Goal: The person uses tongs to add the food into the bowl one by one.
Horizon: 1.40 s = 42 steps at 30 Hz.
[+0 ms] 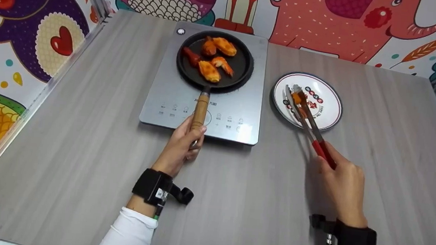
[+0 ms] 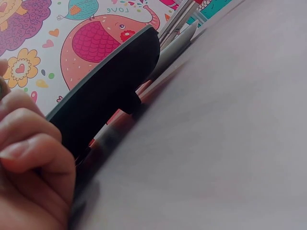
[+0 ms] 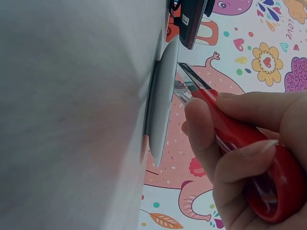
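My left hand (image 1: pixel 184 141) grips the wooden handle (image 1: pixel 200 111) of a black frying pan (image 1: pixel 242 63) on an induction cooktop (image 1: pixel 161 89). Several browned food pieces lie in the pan, among them a small drumstick (image 1: pixel 190 56), a shrimp (image 1: pixel 222 65) and a wing-like piece (image 1: pixel 209 71). My right hand (image 1: pixel 344 182) holds metal tongs with red handles (image 3: pixel 225 127), fingers wrapped around the grips. Between the tong tips, over a white plate (image 1: pixel 332 111) with printed lettering, is an orange-brown food piece (image 1: pixel 297 99). Whether it touches the plate I cannot tell.
A grey wood-grain table (image 1: pixel 79 145) carries the cooktop and the plate, which stands to its right. Cartoon-printed panels (image 1: pixel 292 17) rise along the back and left edges. Each wrist wears a black camera strap (image 1: pixel 152 186).
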Each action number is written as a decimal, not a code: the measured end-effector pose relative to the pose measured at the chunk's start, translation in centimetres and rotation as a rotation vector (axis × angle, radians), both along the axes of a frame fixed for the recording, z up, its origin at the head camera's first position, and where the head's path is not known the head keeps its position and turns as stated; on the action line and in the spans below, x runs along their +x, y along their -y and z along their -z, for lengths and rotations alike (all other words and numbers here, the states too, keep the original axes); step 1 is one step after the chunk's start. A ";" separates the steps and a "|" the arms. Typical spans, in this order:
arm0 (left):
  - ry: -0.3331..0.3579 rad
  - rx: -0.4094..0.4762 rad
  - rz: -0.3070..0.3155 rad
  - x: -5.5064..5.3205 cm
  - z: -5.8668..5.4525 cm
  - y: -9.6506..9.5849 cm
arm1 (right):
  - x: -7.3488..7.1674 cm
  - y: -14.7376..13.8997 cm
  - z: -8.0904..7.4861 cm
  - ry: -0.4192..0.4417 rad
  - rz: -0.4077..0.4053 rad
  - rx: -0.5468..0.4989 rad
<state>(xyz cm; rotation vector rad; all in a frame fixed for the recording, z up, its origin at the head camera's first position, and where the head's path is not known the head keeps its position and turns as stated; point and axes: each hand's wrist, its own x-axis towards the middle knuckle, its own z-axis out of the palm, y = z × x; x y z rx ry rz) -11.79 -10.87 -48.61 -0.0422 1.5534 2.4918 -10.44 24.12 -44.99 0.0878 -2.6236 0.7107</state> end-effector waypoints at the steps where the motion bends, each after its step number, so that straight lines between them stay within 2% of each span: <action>1: 0.000 0.002 0.000 0.0 0.0 0.0 | 0.0 0.0 0.0 0.003 0.000 -0.001; 8: -0.001 0.008 0.001 0.0 0.1 0.0 | 0.0 0.0 0.1 0.025 0.009 0.003; 28: -0.015 -0.011 0.000 0.0 0.1 0.0 | -0.2 0.3 -0.2 -0.004 0.010 -0.056; 37: -0.024 -0.003 0.003 0.0 0.1 -0.1 | -1.0 0.9 -0.7 -0.038 -0.028 -0.051; 42: -0.030 -0.001 0.002 0.0 0.0 0.0 | -1.4 1.5 -1.2 -0.023 -0.052 -0.066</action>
